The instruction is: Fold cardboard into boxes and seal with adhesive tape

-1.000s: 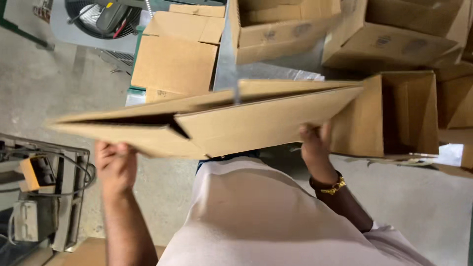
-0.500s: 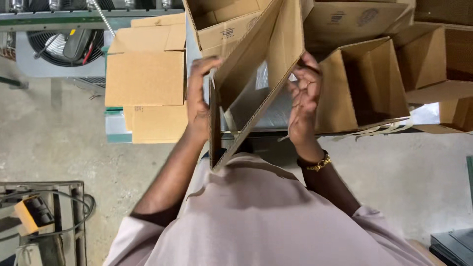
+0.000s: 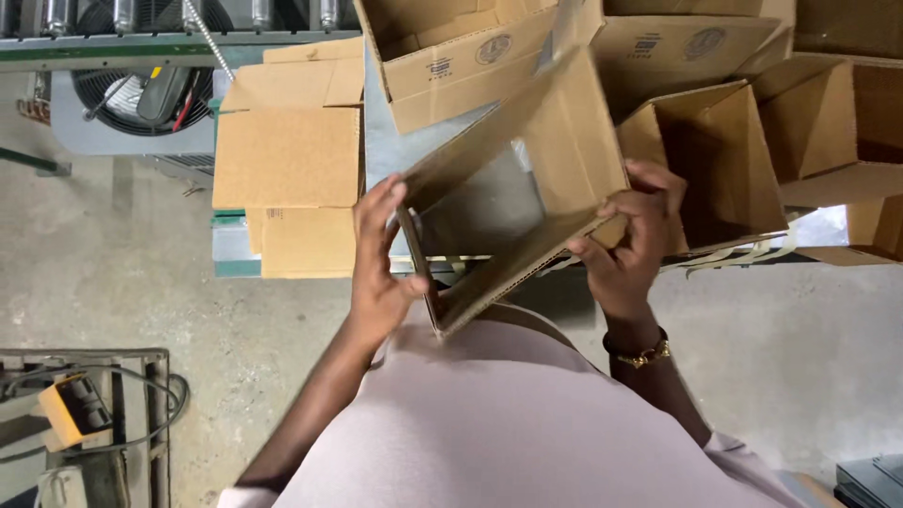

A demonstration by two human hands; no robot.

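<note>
Opened from a nearly flat fold half a second ago, the cardboard carton (image 3: 527, 207) is now held as a square tube above the bench (image 3: 386, 160). It is pinched at opposite edges by the left hand (image 3: 381, 268) and right hand (image 3: 632, 240). Light and stiff, it seems best gripped along its corners.

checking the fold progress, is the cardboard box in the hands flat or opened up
Opened up: the cardboard box forms a hollow sleeve you can see through, left hand and right hand gripping opposite edges.

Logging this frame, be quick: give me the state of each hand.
Left hand: closed on the left edge of the half-opened cardboard box.
Right hand: closed on the box's right lower corner.
</note>
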